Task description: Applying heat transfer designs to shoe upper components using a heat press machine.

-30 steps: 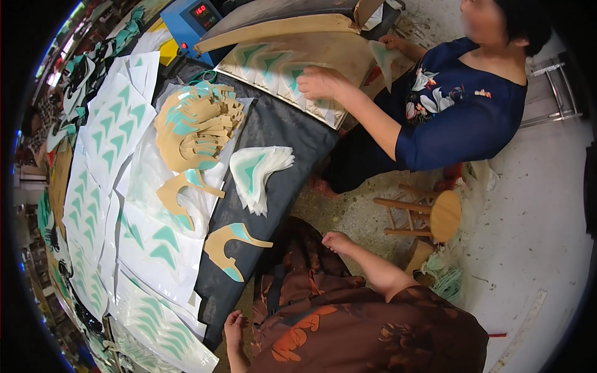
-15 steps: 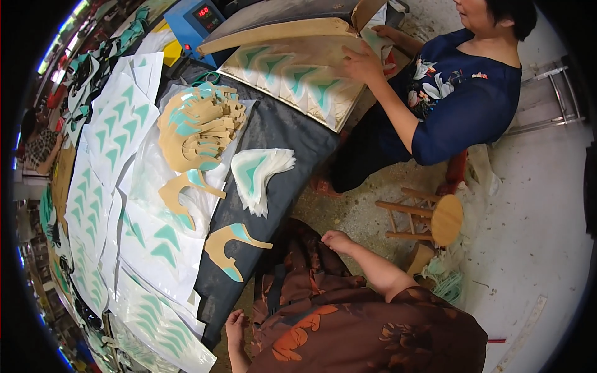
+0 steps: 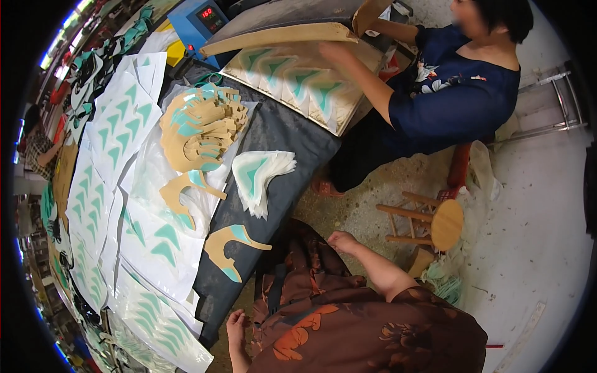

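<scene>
My left hand (image 3: 236, 324) hangs low beside the table's near edge, fingers curled in, with nothing visible in it. My right hand (image 3: 341, 241) rests by my lap, loosely closed and apart from the table. Nearest to them on the dark cloth lies a tan curved cut piece with green patches (image 3: 225, 250). Behind it sits a stack of white V-shaped sheets (image 3: 256, 177) with a green chevron on top. Another tan cut piece (image 3: 176, 193) lies to the left, below a fanned heap of tan and green pieces (image 3: 202, 127).
White sheets with green chevrons (image 3: 168, 245) cover the table's left side. At the back stands a heat press (image 3: 280, 37) with a blue control box (image 3: 193, 28); a co-worker (image 3: 460, 93) reaches over its chevron-covered plate. A wooden stool (image 3: 446, 224) stands on the floor to the right.
The co-worker's near hand has moved left and under the raised press top; the other arm now reaches behind the press. My hands have hardly moved.
</scene>
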The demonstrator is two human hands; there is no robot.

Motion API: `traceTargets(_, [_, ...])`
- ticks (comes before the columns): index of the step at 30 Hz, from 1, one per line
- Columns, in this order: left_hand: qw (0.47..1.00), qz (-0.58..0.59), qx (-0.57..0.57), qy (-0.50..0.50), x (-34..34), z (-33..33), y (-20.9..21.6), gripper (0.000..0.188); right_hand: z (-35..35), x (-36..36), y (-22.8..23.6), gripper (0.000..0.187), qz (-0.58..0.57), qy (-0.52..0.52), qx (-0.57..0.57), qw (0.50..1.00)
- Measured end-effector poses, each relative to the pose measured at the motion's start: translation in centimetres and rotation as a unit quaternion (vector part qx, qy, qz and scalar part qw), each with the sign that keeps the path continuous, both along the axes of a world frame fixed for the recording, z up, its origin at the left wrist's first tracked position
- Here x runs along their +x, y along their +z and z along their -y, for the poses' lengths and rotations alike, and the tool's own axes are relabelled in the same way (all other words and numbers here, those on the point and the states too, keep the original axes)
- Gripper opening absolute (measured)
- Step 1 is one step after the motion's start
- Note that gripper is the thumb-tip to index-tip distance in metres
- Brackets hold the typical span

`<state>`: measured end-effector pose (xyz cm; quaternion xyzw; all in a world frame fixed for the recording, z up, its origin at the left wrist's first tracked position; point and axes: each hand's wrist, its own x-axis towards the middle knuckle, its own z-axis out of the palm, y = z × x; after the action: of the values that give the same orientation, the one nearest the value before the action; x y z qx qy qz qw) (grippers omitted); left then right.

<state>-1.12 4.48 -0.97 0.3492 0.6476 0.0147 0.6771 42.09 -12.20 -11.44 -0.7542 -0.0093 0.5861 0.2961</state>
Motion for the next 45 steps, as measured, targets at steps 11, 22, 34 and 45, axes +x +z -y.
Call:
traceTargets(11, [1.0,-0.005,-0.002,0.011,0.7,0.8,0.1,0.018,-1.0,0.4,0.1,0.007,0.016,0.025,0.017,0.999])
traceTargets(22, [0.997,-0.034,-0.064,0.018,0.9,5.8,-0.2,0.016,2.7,-0.5,-2.0,0.01,0.059,0.106,-0.025,0.992])
traceTargets(34, [0.998,-0.025,-0.064,-0.017,-0.7,4.5,-0.1,0.019,6.1,-5.8,-1.3,0.009,0.071,0.084,-0.012,0.994])
traceTargets(45, [0.998,-0.038,-0.039,-0.045,-4.9,5.9,-0.7,0.021,6.5,-7.8,0.4,0.008,0.017,0.023,-0.023,0.999])
